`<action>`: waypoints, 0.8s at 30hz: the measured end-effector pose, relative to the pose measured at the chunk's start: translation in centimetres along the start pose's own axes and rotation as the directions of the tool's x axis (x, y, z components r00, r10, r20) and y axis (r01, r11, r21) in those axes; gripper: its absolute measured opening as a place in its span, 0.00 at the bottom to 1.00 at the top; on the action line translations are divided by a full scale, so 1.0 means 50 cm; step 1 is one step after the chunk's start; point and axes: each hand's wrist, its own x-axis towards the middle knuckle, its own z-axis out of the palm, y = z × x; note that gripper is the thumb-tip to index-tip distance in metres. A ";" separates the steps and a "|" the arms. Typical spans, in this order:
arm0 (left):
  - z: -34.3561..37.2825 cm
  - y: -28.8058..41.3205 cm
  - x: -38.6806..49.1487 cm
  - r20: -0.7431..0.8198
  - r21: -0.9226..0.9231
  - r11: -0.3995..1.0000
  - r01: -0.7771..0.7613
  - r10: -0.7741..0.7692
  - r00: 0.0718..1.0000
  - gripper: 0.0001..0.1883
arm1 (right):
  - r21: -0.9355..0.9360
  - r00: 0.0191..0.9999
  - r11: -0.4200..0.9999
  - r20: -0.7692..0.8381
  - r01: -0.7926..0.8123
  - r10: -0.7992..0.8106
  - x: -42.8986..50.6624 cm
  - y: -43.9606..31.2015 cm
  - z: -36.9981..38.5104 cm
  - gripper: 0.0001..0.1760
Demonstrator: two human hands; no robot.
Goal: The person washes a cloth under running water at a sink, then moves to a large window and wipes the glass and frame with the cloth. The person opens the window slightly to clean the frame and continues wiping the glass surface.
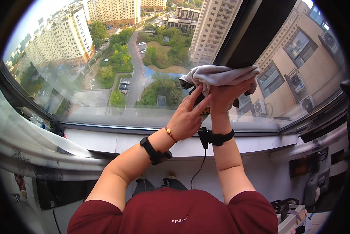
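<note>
A folded grey cloth (221,74), with darker patches at its ends, lies against the dark vertical window post (251,38). Beneath it, my right hand (229,95) grips the cloth and presses it to the post; some of its fingers are hidden by the folds. My left hand (188,115) is just to the left, its fingers spread and pointing up to the cloth's lower edge. Whether those fingertips bear on the cloth or the post is unclear. On both sides of the post stands window glass (110,87), hazy in places on the left.
A white window sill (160,143) runs below the glass, in front of my body. Pale sheer curtain (46,128) hangs at the left. From the strap on my right wrist (218,137) a black cable (202,163) trails down. An open drawer or box (293,218) with items stands lower right.
</note>
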 end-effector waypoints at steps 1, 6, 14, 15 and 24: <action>-0.010 0.014 0.020 -0.018 0.017 1.000 -0.024 0.024 1.000 0.42 | -0.006 0.999 1.000 -0.026 0.022 -0.022 0.041 -0.015 -0.004 0.81; -0.054 0.058 0.089 -0.105 0.037 0.991 -0.132 0.135 0.985 0.42 | -0.091 0.928 0.950 -0.203 0.300 -0.313 0.254 -0.078 -0.030 0.78; -0.148 0.034 -0.017 -0.081 0.027 1.000 -0.015 0.017 0.997 0.36 | -0.252 0.808 0.843 -0.255 0.475 -0.531 0.311 -0.170 -0.036 0.58; -0.157 0.027 -0.033 -0.077 0.031 1.000 -0.002 0.005 0.997 0.36 | -0.223 0.792 0.827 -0.243 0.516 -0.560 0.297 -0.182 -0.029 0.55; -0.260 -0.055 -0.184 -0.008 0.049 0.986 0.162 -0.162 0.987 0.23 | 0.069 0.775 0.774 -0.139 0.629 -0.617 0.121 -0.408 0.138 0.50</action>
